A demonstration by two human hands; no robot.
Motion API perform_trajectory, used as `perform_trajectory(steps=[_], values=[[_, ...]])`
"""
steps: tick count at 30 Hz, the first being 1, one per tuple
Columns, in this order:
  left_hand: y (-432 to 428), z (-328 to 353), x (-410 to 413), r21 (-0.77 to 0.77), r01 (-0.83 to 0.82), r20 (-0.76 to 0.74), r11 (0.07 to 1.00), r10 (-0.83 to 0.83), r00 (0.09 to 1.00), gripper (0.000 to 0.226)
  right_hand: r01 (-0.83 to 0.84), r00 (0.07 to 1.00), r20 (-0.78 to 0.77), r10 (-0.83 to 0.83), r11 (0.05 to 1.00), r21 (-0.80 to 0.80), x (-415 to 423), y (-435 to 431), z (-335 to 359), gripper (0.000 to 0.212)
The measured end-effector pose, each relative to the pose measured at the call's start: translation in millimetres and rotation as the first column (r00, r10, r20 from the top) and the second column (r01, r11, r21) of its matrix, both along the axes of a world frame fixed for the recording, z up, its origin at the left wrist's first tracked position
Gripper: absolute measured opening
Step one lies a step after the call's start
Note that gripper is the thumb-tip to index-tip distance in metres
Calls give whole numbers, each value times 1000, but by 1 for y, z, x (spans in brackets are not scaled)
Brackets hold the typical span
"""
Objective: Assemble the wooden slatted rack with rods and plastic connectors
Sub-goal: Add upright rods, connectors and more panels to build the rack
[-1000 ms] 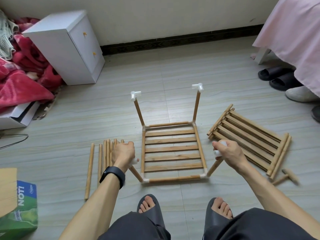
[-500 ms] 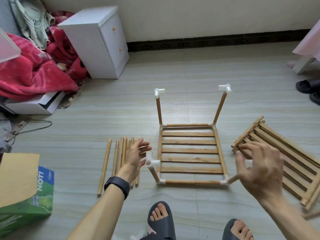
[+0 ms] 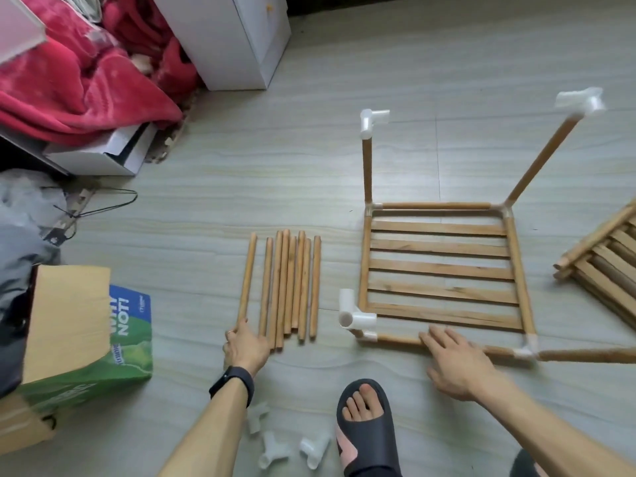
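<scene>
The partly built rack (image 3: 440, 270) lies on the floor: a slatted panel framed by rods, with white connectors at its corners. Two far legs stand up, each capped by a connector (image 3: 373, 122). The near left leg carries a connector (image 3: 354, 311); the near right leg (image 3: 585, 354) leans off to the right. Left of the rack lie several loose rods (image 3: 292, 287). My left hand (image 3: 246, 349) grips the near end of the leftmost rod (image 3: 247, 280). My right hand (image 3: 457, 363) rests with straight fingers on the rack's front rod. Three loose connectors (image 3: 273, 452) lie by my left forearm.
A second slatted panel (image 3: 605, 270) lies at the right edge. A white cabinet (image 3: 241, 39), red blanket (image 3: 69, 80), white box (image 3: 103, 153) and wire hanger (image 3: 96, 204) fill the far left. A green cardboard box (image 3: 103, 339) stands near left. My slippered foot (image 3: 368, 428) is in front.
My left hand let go of the near left connector and went left to the loose rods. My right hand left the near right leg and came down on the front rod. The view swung left.
</scene>
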State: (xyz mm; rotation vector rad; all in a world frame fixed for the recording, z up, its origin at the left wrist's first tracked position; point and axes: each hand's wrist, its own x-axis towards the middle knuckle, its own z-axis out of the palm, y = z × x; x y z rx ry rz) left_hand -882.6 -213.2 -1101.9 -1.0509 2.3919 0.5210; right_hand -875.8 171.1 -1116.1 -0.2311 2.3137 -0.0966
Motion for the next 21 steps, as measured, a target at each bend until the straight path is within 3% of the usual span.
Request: perform_trajectory(steps=[8, 15, 21], values=[[-16, -25, -20, -142, 26, 74, 990, -16, 997, 40, -37, 999, -1, 37, 999, 18, 10, 3, -15, 87], [-26, -35, -3, -191, 47, 127, 981, -23, 992, 40, -51, 997, 61, 49, 998, 37, 17, 9, -7, 86], [-38, -32, 9, -85, 7, 146, 996, 5, 989, 32, 15, 994, 109, -17, 1000, 19, 24, 22, 6, 81]])
